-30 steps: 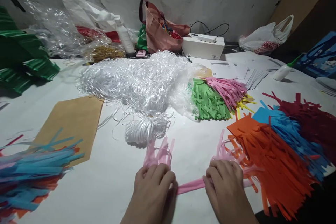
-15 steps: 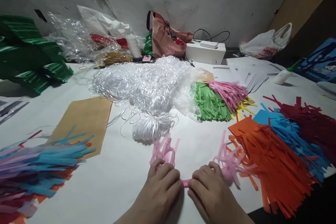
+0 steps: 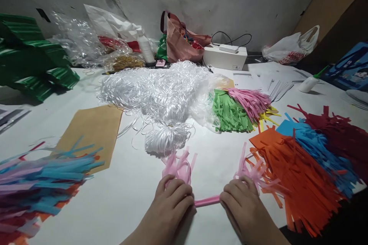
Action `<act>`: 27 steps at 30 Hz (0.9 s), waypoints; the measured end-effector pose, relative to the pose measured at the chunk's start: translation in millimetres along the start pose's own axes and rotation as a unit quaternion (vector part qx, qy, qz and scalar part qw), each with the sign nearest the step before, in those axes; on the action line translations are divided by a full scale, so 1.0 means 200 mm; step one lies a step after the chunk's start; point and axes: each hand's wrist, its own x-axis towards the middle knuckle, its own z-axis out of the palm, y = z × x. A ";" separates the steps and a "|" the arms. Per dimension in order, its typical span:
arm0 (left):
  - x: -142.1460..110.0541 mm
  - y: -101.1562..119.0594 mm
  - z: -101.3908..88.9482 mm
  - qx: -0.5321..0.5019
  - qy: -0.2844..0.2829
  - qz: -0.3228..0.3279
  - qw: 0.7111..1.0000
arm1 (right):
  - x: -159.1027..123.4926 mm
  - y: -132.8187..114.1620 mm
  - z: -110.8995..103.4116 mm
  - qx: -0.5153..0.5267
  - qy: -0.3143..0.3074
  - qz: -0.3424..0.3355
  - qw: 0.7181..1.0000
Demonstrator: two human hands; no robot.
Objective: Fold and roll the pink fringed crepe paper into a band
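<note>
A pink fringed paper strip lies on the white table near the front edge, its middle rolled into a thin stick. My left hand presses closed fingers on the left part, where a pink tuft sticks up. Over the right part my right hand is closed too, beside another pink tuft. A short stretch of the rolled strip shows between the hands.
Orange fringed paper, blue and dark red sheets lie to the right. A white ribbon heap and green and pink fringes sit behind. A brown envelope and a mixed fringe pile are left.
My hands came together on the pink strip half a second ago and have now moved apart again, showing more of the rolled middle. The view shifted slightly.
</note>
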 end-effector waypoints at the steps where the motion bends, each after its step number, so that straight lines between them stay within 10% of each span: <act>1: 0.00 0.01 0.01 0.009 0.004 -0.011 1.000 | 0.00 0.01 -0.01 0.004 0.009 0.016 1.000; 11: 0.13 0.09 -0.05 0.077 -0.125 -0.104 0.984 | 0.05 -0.04 0.01 -0.010 0.038 0.166 0.985; 18: 0.08 0.05 0.11 0.141 -0.038 0.072 0.987 | 0.06 -0.02 0.08 -0.052 0.069 -0.051 0.995; 27: 0.17 0.02 0.10 -0.011 -0.074 -0.062 0.995 | 0.12 0.00 0.13 -0.138 0.178 -0.149 0.963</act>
